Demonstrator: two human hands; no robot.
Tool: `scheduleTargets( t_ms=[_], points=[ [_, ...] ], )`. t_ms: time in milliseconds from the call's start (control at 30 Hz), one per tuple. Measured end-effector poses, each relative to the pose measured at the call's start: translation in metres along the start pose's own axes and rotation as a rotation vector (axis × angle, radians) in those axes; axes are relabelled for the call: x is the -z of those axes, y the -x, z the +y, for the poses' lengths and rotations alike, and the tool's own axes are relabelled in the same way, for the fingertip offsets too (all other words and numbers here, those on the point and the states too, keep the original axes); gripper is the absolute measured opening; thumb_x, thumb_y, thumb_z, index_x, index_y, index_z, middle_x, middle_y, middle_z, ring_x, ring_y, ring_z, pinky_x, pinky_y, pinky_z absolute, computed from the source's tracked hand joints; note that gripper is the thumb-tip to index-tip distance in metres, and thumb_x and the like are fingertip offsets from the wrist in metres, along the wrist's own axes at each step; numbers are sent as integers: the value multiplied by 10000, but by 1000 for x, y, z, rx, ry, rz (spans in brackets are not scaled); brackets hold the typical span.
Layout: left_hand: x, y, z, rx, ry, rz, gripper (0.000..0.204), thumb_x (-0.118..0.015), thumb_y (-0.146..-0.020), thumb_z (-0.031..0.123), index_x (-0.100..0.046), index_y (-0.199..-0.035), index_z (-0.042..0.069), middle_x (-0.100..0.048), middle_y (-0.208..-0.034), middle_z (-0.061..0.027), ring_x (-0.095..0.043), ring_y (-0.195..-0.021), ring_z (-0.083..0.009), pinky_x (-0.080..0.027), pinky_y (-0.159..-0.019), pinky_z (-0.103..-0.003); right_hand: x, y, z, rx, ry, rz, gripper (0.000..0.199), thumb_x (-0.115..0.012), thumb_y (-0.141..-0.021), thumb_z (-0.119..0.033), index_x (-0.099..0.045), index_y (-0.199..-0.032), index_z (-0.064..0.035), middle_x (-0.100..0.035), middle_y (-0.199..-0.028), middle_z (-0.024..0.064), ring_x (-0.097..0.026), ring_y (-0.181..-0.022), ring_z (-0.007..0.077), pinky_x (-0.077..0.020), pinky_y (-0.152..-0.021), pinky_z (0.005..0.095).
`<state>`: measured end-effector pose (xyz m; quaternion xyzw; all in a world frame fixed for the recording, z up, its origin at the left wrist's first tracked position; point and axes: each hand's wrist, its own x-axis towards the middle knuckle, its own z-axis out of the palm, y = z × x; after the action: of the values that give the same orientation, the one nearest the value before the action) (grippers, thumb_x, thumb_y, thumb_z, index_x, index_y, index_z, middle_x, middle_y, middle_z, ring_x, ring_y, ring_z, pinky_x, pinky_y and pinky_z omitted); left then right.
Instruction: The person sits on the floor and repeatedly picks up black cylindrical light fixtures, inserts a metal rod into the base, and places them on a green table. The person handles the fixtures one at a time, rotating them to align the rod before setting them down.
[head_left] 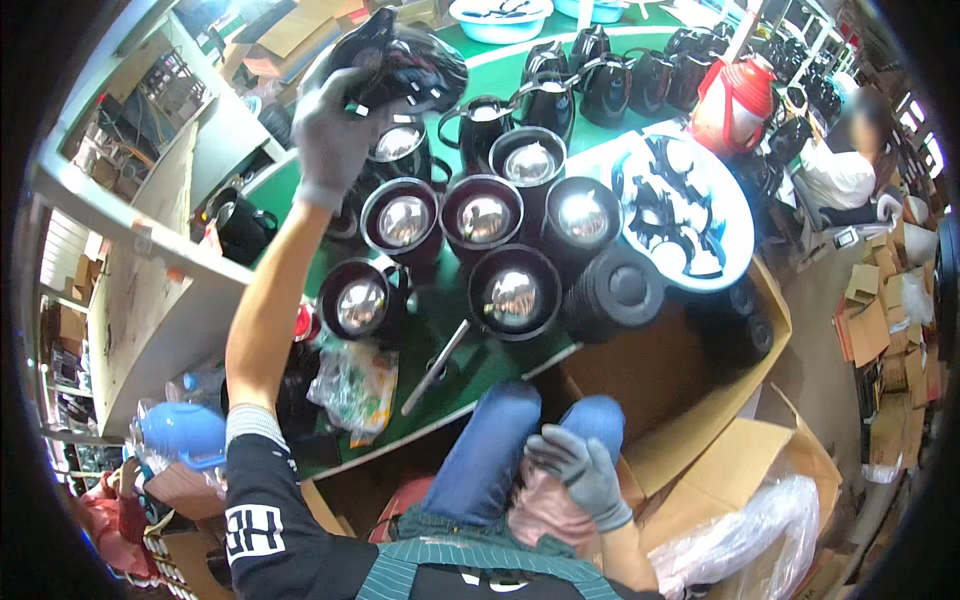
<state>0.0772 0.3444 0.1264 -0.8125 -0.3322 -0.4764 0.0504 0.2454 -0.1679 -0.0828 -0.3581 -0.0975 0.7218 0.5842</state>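
Note:
My left hand [335, 140], in a grey glove, is raised over the far left of the table, closed on a glossy black jug [425, 70] that is tilted on its side. My right hand [580, 470], gloved too, hovers over or rests on my lap, fingers stretched and holding nothing visible. Between them on the green table [430, 300] stand several open black jugs with shiny silver insides, among them a middle jug [481, 215] and a front jug [514, 292]. Stacked black round lids [625, 285] rise to their right.
A pale blue basin [735, 235] holds black parts. Finished-looking black jugs [610, 90] and a red jug [735, 100] line the far side. A cardboard box [690, 420] sits right of my knees. A metal rod [436, 368] and plastic bag [355, 390] lie nearby. A person [840, 175] sits far right.

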Motion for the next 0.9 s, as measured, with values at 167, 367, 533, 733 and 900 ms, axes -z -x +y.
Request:
scheduleTargets(
  t_ms=[167,367,533,733,900],
  points=[
    [-170,-67,-131,-30,-140,-161,648,-975,-703,301,-788,-1306,156,-621,-1472,-237,-593,-1372,-411,-475,-1181,-450,19,-23,24,58,-250,-247,905,-401,-1094,-691,-349,-1691,-13,-444,-1672,287,-416,-1552,460,-279,-1307,564],
    [-266,-43,-179,210,-184,-628,679,-932,-744,468,-775,-1364,240,-628,-1485,-234,-604,-1373,-401,-475,-1179,-456,5,-36,29,29,-519,-225,925,-433,-1094,-665,-275,-1712,4,-322,-1725,327,-272,-1623,481,-98,-1351,578],
    [-207,-18,-167,-133,-154,-469,461,-828,-902,402,-782,-1277,138,-726,-1277,-173,-667,-1239,-370,-514,-1104,-440,16,-36,33,37,-507,-297,943,-391,-1098,-684,-227,-1723,2,-270,-1743,337,-234,-1636,487,-60,-1346,625],
    [-65,46,-145,-88,-81,-856,331,-844,-803,115,-801,-1130,85,-766,-1064,-150,-730,-1041,-340,-581,-957,-420,11,-49,22,44,-477,-403,897,-361,-1120,-627,-224,-1718,28,-281,-1739,339,-256,-1632,479,-81,-1352,599],
    [-84,70,-151,-181,-198,-666,389,-835,-778,105,-809,-1158,182,-772,-1023,-112,-740,-1020,-331,-582,-915,-442,11,-50,19,52,-368,-395,842,-341,-1134,-619,-253,-1725,-26,-302,-1742,311,-268,-1631,465,-96,-1347,632]
  ],
)
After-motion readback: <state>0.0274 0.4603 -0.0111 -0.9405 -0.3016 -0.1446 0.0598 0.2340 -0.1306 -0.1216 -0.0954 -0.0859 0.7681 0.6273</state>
